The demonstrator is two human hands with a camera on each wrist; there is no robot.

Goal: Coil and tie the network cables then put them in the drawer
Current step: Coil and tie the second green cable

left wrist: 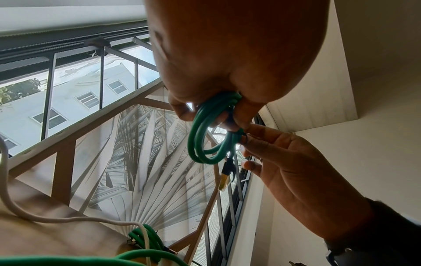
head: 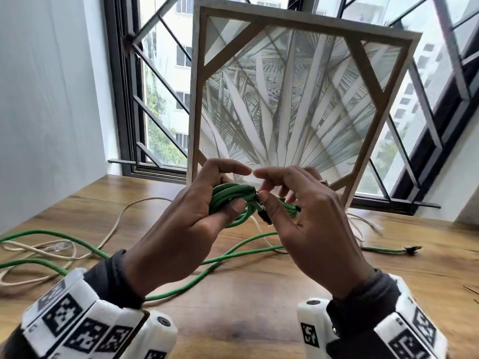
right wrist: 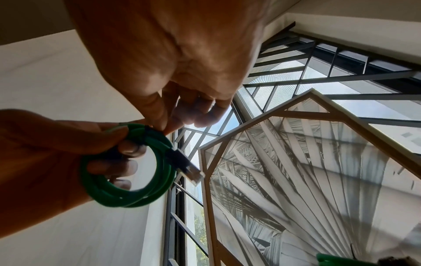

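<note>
Head view: left hand grips a small green coil of network cable, fingers curled round the bundled loops, held above the wooden table. Right hand sits just to the coil's right, thumb and forefinger pinched at the point where the black plug leaves the loops — it looks like a tie is being worked there, though the tie itself is too small to make out. Plug dangles downward between the two hands. Judgement: the tying move turns on this spot; the right hand is the nearer one, the coil lying to its left.

Left wrist view: the coil's loops hang below the gripping fingers; the plug's long axis runs roughly vertical, gold tip down.

Right wrist view: coil seen as an open ring, the left hand's fingers through it, the right hand's fingertips touching its upper edge.

Surface and room: loose green cable and cream cable trail across the table, uncoiled — a framed palm-leaf panel leans against the barred window. No drawer in sight.
</note>
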